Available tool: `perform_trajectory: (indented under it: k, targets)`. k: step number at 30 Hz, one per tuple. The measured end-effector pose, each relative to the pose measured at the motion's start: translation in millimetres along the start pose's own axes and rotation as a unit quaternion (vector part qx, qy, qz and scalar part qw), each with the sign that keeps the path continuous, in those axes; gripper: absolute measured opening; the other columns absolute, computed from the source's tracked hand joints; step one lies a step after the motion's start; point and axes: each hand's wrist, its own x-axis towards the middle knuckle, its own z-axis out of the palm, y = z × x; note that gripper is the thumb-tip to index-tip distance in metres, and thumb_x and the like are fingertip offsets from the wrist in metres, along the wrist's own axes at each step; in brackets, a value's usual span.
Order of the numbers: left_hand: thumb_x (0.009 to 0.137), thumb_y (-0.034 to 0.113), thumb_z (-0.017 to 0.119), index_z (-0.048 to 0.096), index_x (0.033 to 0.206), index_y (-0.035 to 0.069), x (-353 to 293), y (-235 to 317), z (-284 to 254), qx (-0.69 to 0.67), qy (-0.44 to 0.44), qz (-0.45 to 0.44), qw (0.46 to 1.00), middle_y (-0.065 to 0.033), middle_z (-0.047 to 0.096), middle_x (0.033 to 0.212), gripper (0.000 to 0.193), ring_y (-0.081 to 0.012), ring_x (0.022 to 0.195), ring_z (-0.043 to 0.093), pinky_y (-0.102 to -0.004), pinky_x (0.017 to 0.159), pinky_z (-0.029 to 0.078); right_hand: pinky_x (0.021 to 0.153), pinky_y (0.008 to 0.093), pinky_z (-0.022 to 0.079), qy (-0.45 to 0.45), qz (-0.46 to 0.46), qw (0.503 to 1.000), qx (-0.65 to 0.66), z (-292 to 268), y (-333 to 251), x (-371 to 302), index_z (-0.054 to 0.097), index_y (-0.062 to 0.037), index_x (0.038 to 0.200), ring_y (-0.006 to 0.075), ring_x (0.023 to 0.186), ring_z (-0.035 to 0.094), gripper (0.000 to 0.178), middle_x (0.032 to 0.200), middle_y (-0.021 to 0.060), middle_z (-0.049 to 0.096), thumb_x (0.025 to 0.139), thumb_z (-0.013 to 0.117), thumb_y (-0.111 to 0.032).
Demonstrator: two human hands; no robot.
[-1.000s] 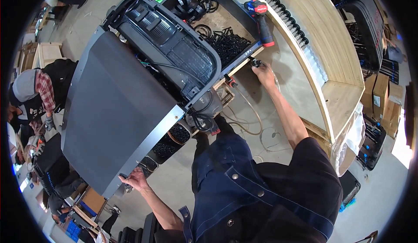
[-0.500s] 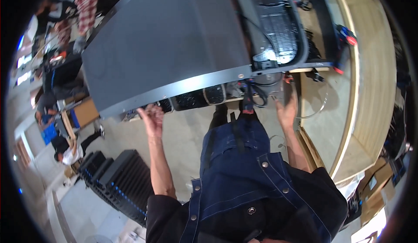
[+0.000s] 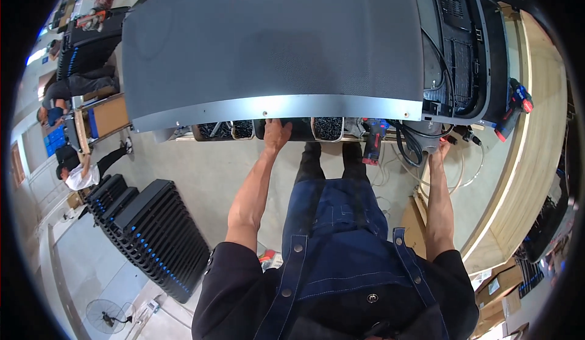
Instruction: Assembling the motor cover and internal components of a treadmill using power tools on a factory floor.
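Observation:
A large grey panel with a bright metal front strip lies across the work area before me. My left hand reaches over a black bin just below this strip; its fingertips are hidden. Beside it stand bins of small black parts. Under the panel's right corner, my right hand is closed near a bundle of black cables; what its fingers grip is too small to tell. A red-and-black power screwdriver hangs between my hands, touched by neither.
Right of the panel sits a black moulded frame. Another power screwdriver rests near a curved wooden edge. Stacked black frames stand on the floor at left, with a fan nearby. People work at far left.
The panel appears squarer and further left relative to my right side as my view turned. My left hand moved right along the strip to the black bin. My right hand closed near the cables.

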Motion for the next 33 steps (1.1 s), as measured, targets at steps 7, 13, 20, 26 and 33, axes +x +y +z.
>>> perform_trajectory:
  k: [7,13,20,26,33]
  targets:
    - [0.079,0.031,0.075,0.055,0.134,0.007,10.4,39.5,22.4,-0.018,-0.001,0.083,0.996,-0.0223,0.057,0.135,0.064,-0.0451,0.130,0.047,-0.0599,0.107,0.038,0.103,0.0360,0.050,0.015,-0.033,0.997,0.073,-86.3,-118.2,-126.0,0.058,-0.0040,0.129,0.0184,0.111,0.063,0.041,0.123,0.0079,0.064,0.092,0.073,-0.014]
    - [0.086,0.019,0.072,0.066,0.112,0.005,37.0,2.0,1.6,-0.129,-0.104,0.110,0.980,-0.0191,0.069,0.106,0.030,-0.0392,0.104,0.065,-0.0453,0.093,0.051,0.099,0.0434,0.052,0.067,-0.002,0.913,0.403,-90.6,-131.9,-212.2,0.053,-0.0071,0.135,0.0268,0.119,0.059,0.064,0.132,0.0104,0.061,0.092,0.068,-0.052]
    - [0.085,0.008,0.073,0.069,0.111,0.003,50.4,-48.6,13.8,-0.320,-0.120,0.106,0.934,-0.0156,0.075,0.095,0.026,-0.0289,0.090,0.072,-0.0393,0.081,0.056,0.091,0.0457,0.058,0.071,0.059,0.831,0.548,-64.7,-141.9,-253.6,0.061,-0.0082,0.118,0.0344,0.102,0.065,0.045,0.113,0.0197,0.066,0.090,0.071,-0.043]
    - [0.098,0.002,0.056,0.058,0.131,0.001,48.0,-67.2,-16.1,-0.562,-0.319,-0.005,0.763,-0.0118,0.066,0.116,0.033,-0.0210,0.092,0.068,-0.0343,0.080,0.060,0.088,0.0428,0.057,0.020,0.061,0.852,0.520,-39.7,-150.7,-289.5,0.058,-0.0102,0.116,0.0347,0.110,0.065,0.039,0.115,0.0176,0.064,0.088,0.076,-0.032]
    - [0.098,0.008,0.051,0.060,0.131,0.004,47.3,-67.9,-24.3,-0.678,-0.409,-0.080,0.605,-0.0063,0.068,0.111,0.034,-0.0169,0.092,0.067,-0.0295,0.079,0.056,0.090,0.0435,0.057,-0.032,-0.075,0.939,0.335,-8.0,-190.7,-338.9,0.057,-0.0041,0.113,0.0313,0.111,0.065,0.034,0.131,0.0221,0.061,0.089,0.073,-0.022]
